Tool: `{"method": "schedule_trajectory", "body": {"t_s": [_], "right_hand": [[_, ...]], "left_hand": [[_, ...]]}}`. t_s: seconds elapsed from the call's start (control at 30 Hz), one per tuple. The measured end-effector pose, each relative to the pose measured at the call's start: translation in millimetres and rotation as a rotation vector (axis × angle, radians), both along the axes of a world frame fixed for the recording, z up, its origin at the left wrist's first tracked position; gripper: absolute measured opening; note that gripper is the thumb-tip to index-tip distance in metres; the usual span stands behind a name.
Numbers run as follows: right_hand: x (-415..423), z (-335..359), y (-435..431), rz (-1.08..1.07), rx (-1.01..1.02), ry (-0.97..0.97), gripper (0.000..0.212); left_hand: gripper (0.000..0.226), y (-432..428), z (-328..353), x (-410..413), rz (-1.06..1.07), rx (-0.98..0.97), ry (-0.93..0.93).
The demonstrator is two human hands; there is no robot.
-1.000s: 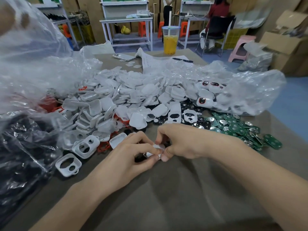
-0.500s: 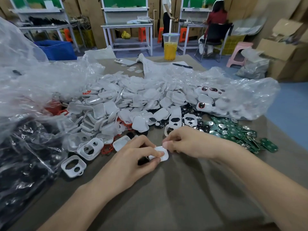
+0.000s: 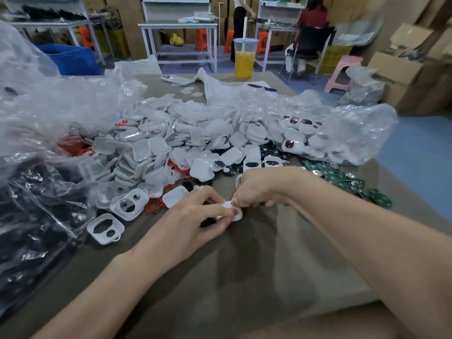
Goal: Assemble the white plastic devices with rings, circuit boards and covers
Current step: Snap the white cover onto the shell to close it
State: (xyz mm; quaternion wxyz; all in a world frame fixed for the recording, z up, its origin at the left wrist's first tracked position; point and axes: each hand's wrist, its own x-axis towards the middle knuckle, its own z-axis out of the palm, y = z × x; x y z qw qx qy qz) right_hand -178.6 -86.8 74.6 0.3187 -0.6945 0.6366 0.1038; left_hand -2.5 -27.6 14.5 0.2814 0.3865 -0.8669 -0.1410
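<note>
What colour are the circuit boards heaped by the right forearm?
The circuit boards are green with silvery contacts; the head view shows them best.

**A:** Lighting is seen as even and fairly bright, thrown from overhead. Glare is caught on the clear plastic bag (image 3: 36, 113). Soft shadows are cast on the table (image 3: 256, 277) beneath the left hand (image 3: 193, 216) and right hand (image 3: 254, 189).

**B:** Agreed. The corners are bent by the wide lens, and the cardboard boxes (image 3: 411, 69) are smeared. The white piece (image 3: 228, 206) is left a bit washed out.

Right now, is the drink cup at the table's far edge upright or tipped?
Upright: the cup stands on its base, straw pointing straight up, yellow drink level inside.
</note>
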Motion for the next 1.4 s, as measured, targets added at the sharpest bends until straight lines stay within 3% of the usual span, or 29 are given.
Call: {"method": "schedule_trajectory", "body": {"t_s": [0.1, 0.27, 0.37, 0.5, 0.67, 0.9, 1.1, 1.2, 1.4], "right_hand": [[0, 3, 1, 0.044, -0.011, 0.058, 0.016], [-26, 5, 13, -0.035, 0.054, -0.202, 0.019], [-35, 3, 22, -0.057, 0.097, -0.227, 0.028], [-30, 1, 23, -0.086, 0.061, -0.153, 0.044], [-21, 6, 17, -0.167, 0.153, -0.076, 0.023], [-9, 7, 21, -0.044, 0.086, 0.161, 0.034], [-32, 0, 29, -0.123, 0.014, -0.125, 0.028], [-30, -5, 29, -0.177, -0.06, -0.265, 0.036], [-15, -14, 24, -0.104, -0.164, -0.271, 0.034]], "left_hand": [[0.022, 1, 0, -2, 0.012, -0.009, 0.013], [0.017, 5, -2, -1, 0.036, 0.017, 0.007], [0.017, 4, -3, -1, 0.051, 0.008, 0.01], [0.016, 5, -2, -2, 0.051, 0.005, 0.019], [0.014, 5, 0, -4, 0.035, -0.001, 0.026], [0.017, 8, 2, -5, 0.043, -0.004, 0.014], [0.017, 10, 3, -4, 0.037, -0.015, 0.021], [0.018, 10, 4, -4, 0.046, -0.019, 0.002], [0.016, 10, 4, -2, 0.025, 0.008, -0.001]]}}
